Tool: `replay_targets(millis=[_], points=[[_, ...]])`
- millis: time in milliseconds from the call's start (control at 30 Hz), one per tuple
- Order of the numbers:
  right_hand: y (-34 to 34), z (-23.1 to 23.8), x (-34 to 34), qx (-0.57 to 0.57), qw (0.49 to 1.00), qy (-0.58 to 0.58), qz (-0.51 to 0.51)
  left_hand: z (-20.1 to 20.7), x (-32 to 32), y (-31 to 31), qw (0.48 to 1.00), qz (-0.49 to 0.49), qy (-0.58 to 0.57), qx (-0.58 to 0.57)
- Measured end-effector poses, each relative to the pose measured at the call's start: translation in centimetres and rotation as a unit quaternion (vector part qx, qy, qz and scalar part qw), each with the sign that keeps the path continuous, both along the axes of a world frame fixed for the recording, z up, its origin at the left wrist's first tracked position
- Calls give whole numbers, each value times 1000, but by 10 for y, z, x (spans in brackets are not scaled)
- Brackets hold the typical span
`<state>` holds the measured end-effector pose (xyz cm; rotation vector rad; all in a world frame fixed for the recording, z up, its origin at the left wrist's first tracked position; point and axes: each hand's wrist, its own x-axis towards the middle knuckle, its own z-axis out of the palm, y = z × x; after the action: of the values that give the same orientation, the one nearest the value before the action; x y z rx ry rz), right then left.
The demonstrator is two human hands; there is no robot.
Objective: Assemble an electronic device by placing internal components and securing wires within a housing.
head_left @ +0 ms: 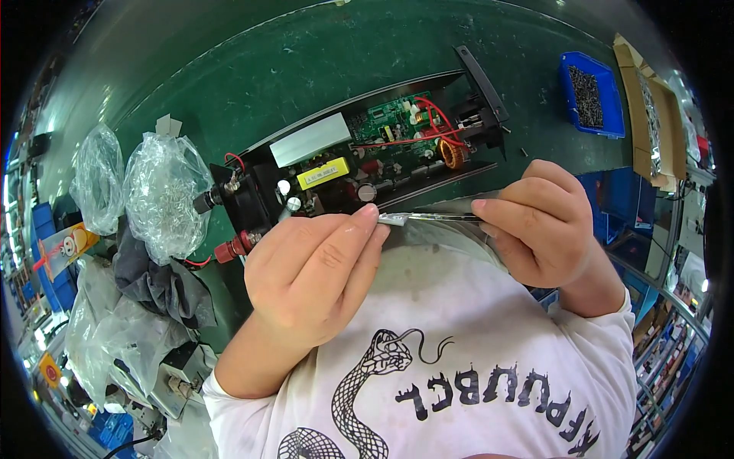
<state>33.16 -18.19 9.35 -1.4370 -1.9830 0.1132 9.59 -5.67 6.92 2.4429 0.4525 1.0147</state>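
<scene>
Two hands, one thin strip (440, 217) — held taut-looking, roughly level, in front of the chest and just on the near side of the open case (483, 84). Left hand (313, 264): thumb and index pinched together on the strip's silvery end, other fingers curled in. Right hand (543, 222): thumb and index closed on the dark far end, remaining fingers folded. Can't tell exactly what the strip is; fingertips hide both ends.

Case is black, lies slantwise on the green table (321, 69), right end farther away. Inside: green board (382, 116), silver block (310, 141), yellow transformer (322, 174) just nearer than the block, copper coil (451, 154) near the right end, red wires (436, 115) beside it. Left end carries a black terminal (204, 202) and a red terminal (229, 250).

One loose screw (524, 152) sits off the case's right end. Blue bin (617, 92) of screws at far right — cardboard box (631, 115) right beside it. Left of the case: two clear bags (164, 203), dark cloth (157, 279) nearer.
</scene>
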Motion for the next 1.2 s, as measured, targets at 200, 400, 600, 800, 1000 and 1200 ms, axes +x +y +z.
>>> replay_targets(millis=[200, 400, 600, 800, 1000, 1200], points=[[2, 0, 0, -19, 1000, 1, 6, 3, -2, -2, 1000, -14, 10, -16], [-1, 9, -1, -4, 999, -39, -10, 1, 0, -3, 999, -21, 30, 11], [1, 19, -1, 20, 993, -112, 1, -8, 4, -2, 997, -17, 31, 69], [2, 22, 1, 22, 987, -154, 28, -10, 7, -1, 996, -16, 20, 84], [21, 22, 9, -38, 993, -104, 31, -14, 5, 2, 998, 5, 22, 61], [52, 34, 22, -156, 986, -44, 31, -23, -1, 1, 998, 2, 7, 57]])
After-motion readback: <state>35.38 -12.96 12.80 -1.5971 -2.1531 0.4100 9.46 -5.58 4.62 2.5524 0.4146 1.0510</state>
